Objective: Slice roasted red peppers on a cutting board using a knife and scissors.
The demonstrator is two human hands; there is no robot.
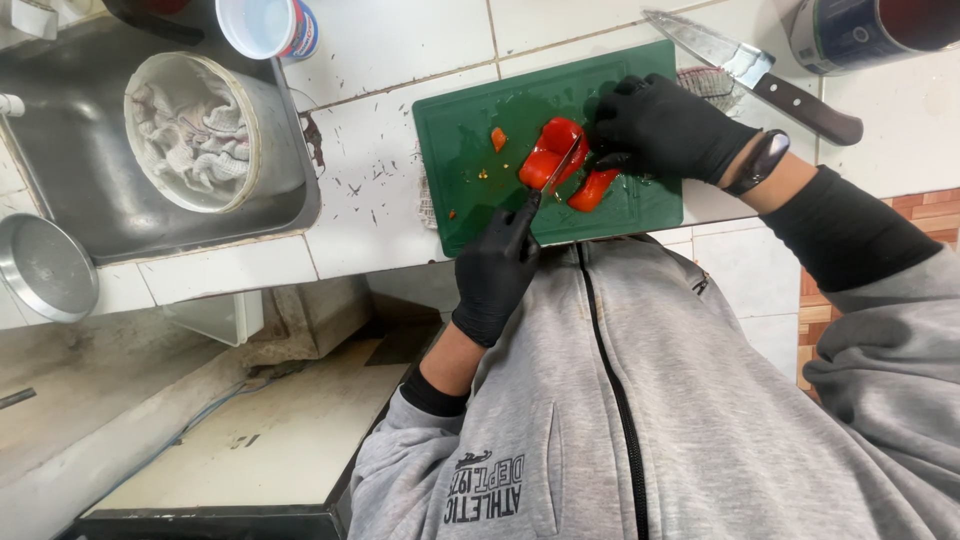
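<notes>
Head view. A red bell pepper (556, 158), cut open into glossy pieces, lies near the middle of a green plastic cutting board (470, 200) on a white tiled counter (370, 160). The left hand (497, 270), in a black glove, is closed around the handle of a small knife (562, 165); its thin blade rests against the pepper flesh. The right hand (665, 128), also black-gloved, is curled over the right side of the pepper, fingertips pressing it to the board.

Judgement: the pepper is light, with firm but flexible walls; the wet cut skin looks slippery, so a hold on the outer curved wall, fingers clear of the blade, seems soundest.

Pose: the left forearm rises from the body, wrist straight, index finger extended along the handle. The right forearm enters from the right, wrist bent inward.

Elsewhere: a large wooden-handled knife (750, 70) lies beyond the board; a steel sink (80, 170) holds a white bucket (270, 130).
</notes>
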